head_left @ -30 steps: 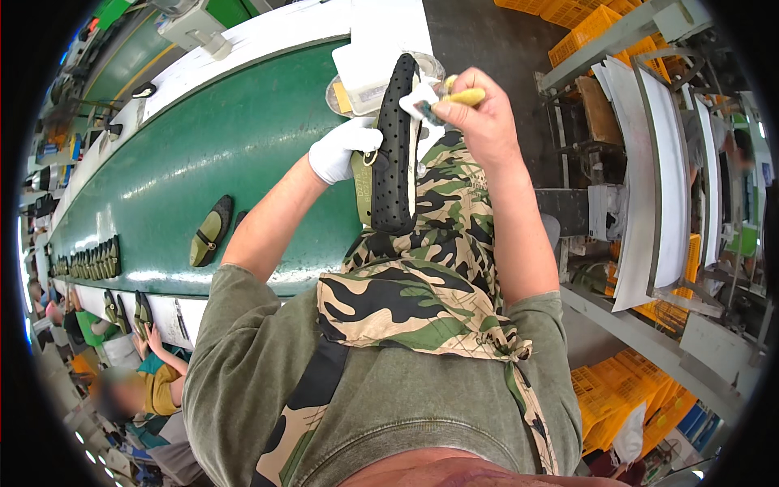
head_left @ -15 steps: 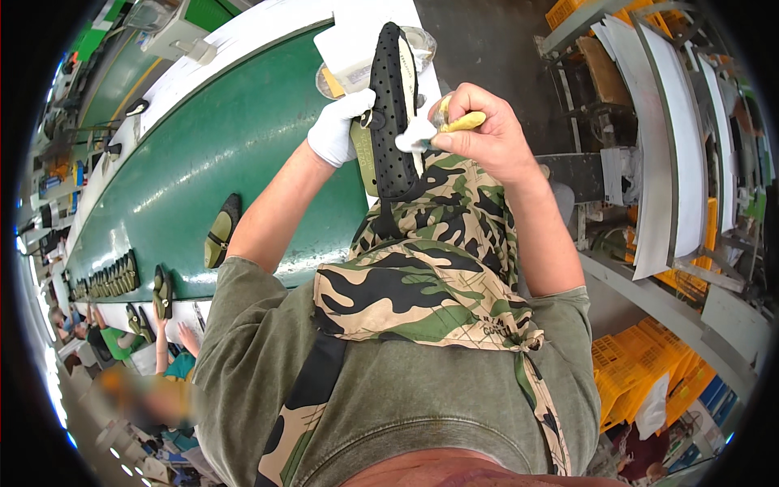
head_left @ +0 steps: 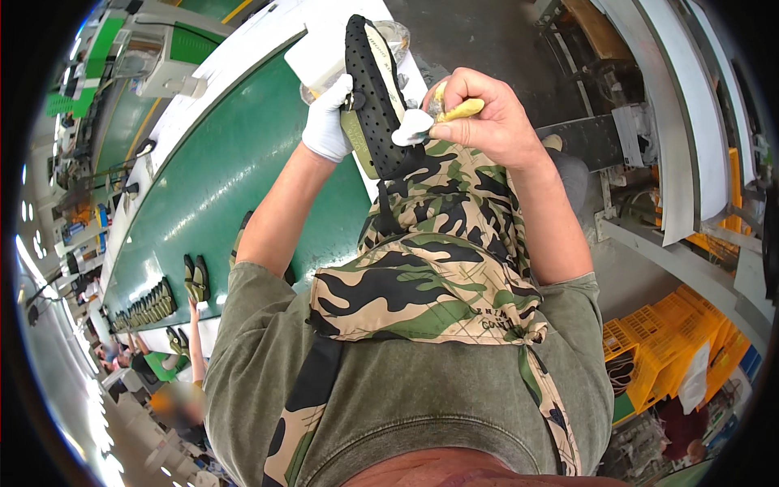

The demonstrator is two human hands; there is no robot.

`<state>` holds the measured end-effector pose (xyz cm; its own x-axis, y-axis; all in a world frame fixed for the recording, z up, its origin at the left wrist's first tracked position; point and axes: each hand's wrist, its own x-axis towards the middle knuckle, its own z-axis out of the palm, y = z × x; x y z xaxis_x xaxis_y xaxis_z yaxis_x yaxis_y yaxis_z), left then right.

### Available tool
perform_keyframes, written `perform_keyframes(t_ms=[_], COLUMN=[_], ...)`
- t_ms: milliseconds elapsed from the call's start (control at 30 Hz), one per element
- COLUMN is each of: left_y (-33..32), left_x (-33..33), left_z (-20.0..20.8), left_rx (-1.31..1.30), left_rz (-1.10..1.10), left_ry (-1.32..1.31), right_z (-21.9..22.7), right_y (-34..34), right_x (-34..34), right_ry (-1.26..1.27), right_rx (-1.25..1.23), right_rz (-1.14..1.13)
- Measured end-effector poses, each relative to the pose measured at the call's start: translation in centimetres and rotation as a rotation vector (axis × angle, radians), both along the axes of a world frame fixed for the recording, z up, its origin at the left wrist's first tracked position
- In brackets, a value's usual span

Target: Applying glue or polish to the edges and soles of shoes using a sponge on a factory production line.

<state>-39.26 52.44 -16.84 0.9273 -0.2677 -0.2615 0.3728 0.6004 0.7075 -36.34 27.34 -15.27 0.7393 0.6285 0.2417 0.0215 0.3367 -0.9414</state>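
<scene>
A black shoe with small raised dots and an olive-green sole [head_left: 373, 105] is held up over the table's end, its pale insole facing right. My left hand [head_left: 329, 122], in a white glove, is closed around its left side. My right hand [head_left: 491, 114] is bare and pinches a small piece with a white rounded head [head_left: 414, 127] and a yellow part [head_left: 464, 109]; its exact kind I cannot make out. The white head is at the shoe's opening, near the end closest to me. My fingers partly hide the held piece.
The green-topped table [head_left: 211, 170] has a white border. A row of shoes [head_left: 150, 304] stands at its far left, where another person's hand [head_left: 195, 312] reaches a pair of shoes [head_left: 195, 277]. Yellow crates [head_left: 665, 341] and metal racks [head_left: 690, 276] are on the right.
The view has turned, shifting the surroundings. The shoe has moved slightly left and up; the white head is now nearer its close end. At left, the other person's shoes now stand upright on the table.
</scene>
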Motion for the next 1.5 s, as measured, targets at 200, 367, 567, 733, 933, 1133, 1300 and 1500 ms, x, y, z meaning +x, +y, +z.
perform_keyframes(t_ms=[200, 367, 567, 733, 933, 1133, 1300, 1500], left_y=[-2.6, -9.0, -18.4, -24.2, -42.2, -56.4, -65.0, -71.8], left_x=[3.6, 6.5, 11.0, 20.1, 20.3, 19.5, 16.1, 19.4], left_z=[-0.3, 4.0, 13.4, 19.8, 36.6, 48.7, 51.7, 49.8], left_rx=[0.088, 0.14, 0.372, 0.351, 0.179, 0.094, 0.361, 0.608], left_rz=[-0.033, -0.223, -0.312, -0.249, -0.278, -0.242, 0.001, -0.249], left_ry=[-0.011, -0.127, -0.381, -0.42, -0.817, -0.967, -1.051, -1.085], right_z=[-0.6, -3.2, -6.0, -15.3, -23.3, -25.1, -25.7, -26.6], right_y=[-3.9, -7.8, -15.2, -17.3, -18.5, -19.9, -20.0, -20.7], right_x=[1.5, 2.6, 1.4, 0.1, -1.5, -0.1, 0.8, 0.8], right_ry=[-0.006, -0.068, 0.088, 0.372, 0.549, 0.662, 0.65, 0.64], right_rx=[0.08, 0.187, 0.407, 0.529, 0.496, 0.544, 0.52, 0.594], right_rz=[-0.039, -0.195, -0.482, -0.835, -0.942, -0.933, -0.88, -0.931])
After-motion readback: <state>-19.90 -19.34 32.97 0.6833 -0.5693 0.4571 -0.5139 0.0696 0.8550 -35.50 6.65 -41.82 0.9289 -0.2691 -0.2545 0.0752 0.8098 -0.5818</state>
